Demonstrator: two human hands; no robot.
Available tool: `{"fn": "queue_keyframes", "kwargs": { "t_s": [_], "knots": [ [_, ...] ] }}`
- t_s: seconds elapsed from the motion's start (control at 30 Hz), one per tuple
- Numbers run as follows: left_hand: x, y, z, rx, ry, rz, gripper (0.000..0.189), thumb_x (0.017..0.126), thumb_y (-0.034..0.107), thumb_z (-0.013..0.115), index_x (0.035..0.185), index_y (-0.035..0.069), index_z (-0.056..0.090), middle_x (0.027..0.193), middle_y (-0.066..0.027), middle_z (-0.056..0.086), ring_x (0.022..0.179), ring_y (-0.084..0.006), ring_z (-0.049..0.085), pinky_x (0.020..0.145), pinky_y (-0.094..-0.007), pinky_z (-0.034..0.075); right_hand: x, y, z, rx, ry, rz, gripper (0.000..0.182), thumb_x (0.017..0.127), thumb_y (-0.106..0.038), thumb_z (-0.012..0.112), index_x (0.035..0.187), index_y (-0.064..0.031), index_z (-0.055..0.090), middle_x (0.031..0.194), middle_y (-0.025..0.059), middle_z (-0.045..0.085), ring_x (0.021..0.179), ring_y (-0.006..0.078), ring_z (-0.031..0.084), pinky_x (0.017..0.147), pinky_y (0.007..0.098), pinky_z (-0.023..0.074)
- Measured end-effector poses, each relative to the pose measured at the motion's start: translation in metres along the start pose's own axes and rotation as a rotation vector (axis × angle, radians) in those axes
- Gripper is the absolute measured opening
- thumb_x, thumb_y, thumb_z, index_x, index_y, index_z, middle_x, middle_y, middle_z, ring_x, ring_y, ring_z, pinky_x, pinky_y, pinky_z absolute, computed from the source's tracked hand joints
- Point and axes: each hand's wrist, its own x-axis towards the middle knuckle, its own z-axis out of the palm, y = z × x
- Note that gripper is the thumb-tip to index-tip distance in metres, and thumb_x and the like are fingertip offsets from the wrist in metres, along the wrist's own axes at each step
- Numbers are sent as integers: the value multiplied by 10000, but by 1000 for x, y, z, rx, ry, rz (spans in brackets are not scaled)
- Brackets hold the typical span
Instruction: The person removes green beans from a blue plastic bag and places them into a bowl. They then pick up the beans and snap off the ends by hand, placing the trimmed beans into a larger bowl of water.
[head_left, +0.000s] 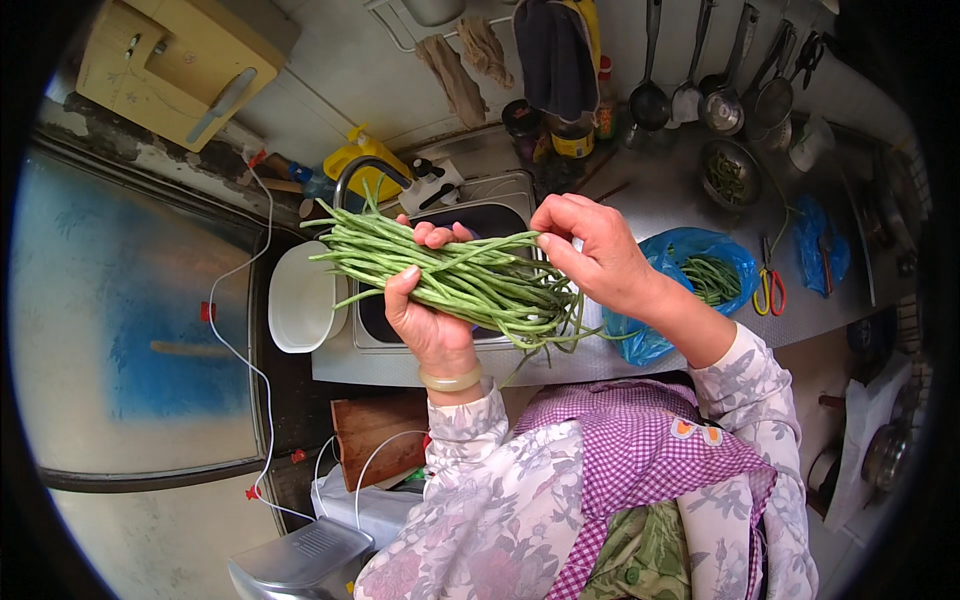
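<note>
A thick bunch of green long beans (465, 277) lies across my left hand (431, 315), whose fingers and thumb close around it above the sink (442, 341). My right hand (592, 251) pinches the end of one bean at the bunch's right side between thumb and forefinger. More beans (709, 277) lie in a blue plastic bag (739, 251) on the metal counter, right of my right hand. Scissors with red and yellow handles (766, 289) lie beside the bag. A metal bowl (731, 172) farther back holds green bean pieces.
A white plastic basin (300, 300) stands left of the sink, near the faucet (360, 169) and a yellow jug (360, 157). Jars (574, 139) stand against the wall below hanging cloths and ladles (649, 101). A small blue bag (814, 247) lies at the counter's right.
</note>
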Motion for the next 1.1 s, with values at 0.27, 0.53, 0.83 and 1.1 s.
{"fn": "queue_keyframes", "kwargs": {
  "t_s": [0.27, 0.53, 0.83, 1.1],
  "knots": [
    [0, -3, -12, -122, 62, -117, 536, 758, 9, 582, 1272, 38, 432, 1037, -92, 503, 982, -206, 555, 1103, -466, 337, 6, -2, -1, 270, -262, 241, 243, 933, -242, 557, 860, -19, 623, 634, 27, 551, 602, 103, 523, 573, 291, 431],
    [-8, -8, -12, -15, 53, -106, 661, 704, 17, 561, 1337, 43, 372, 1101, -128, 492, 1052, -247, 541, 1113, -479, 336, 5, -9, 1, 931, -81, 446, 248, 989, -250, 517, 935, -37, 632, 671, -48, 531, 560, 3, 423, 504, 162, 319],
    [-10, -10, -19, 30, 59, -109, 633, 780, 43, 605, 1361, 66, 354, 1087, -103, 516, 1033, -223, 561, 1099, -469, 356, 3, -16, -1, 706, -336, 441, 272, 991, -267, 511, 970, -30, 641, 653, -41, 540, 554, 6, 441, 488, 174, 330],
    [-15, -16, -18, 127, 64, -99, 713, 689, -18, 563, 1366, 35, 345, 1087, -124, 508, 1047, -254, 559, 1095, -475, 372, 8, -7, -8, 822, -194, 507, 234, 976, -229, 516, 931, -43, 652, 631, -71, 476, 494, -4, 358, 451, 167, 262]
  ]
}}
